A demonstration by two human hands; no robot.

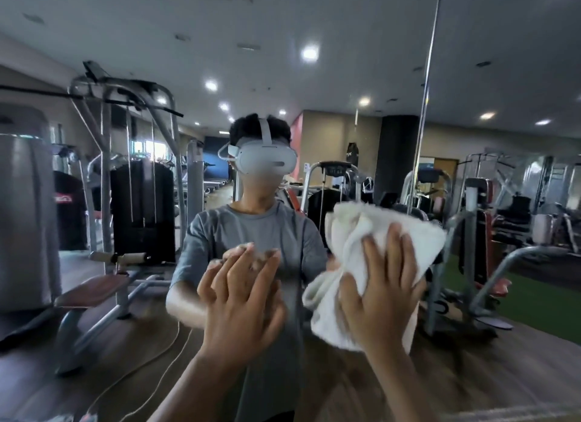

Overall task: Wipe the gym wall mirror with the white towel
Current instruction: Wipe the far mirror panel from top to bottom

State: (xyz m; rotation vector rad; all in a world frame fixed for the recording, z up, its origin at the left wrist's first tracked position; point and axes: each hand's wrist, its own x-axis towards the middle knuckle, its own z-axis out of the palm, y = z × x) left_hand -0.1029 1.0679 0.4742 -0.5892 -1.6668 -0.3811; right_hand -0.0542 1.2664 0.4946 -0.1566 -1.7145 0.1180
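Towel: white, crumpled, bunched, pressed against mirror, right of centre. Vertical panel seam runs down to towel's top right edge; open glass above and to the left. Right hand lies over towel, fingers straight and spread, pressing it. Left hand flat on glass just left of towel, holding nothing.

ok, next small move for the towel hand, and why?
Probably sweep the right hand sideways across the mirror, with the white towel pressed flat. Its straight fingers pin the bunched towel to the glass, and the left hand rests open on the glass just beside it, so a stroke away from that hand, toward the vertical seam, looks clearest.
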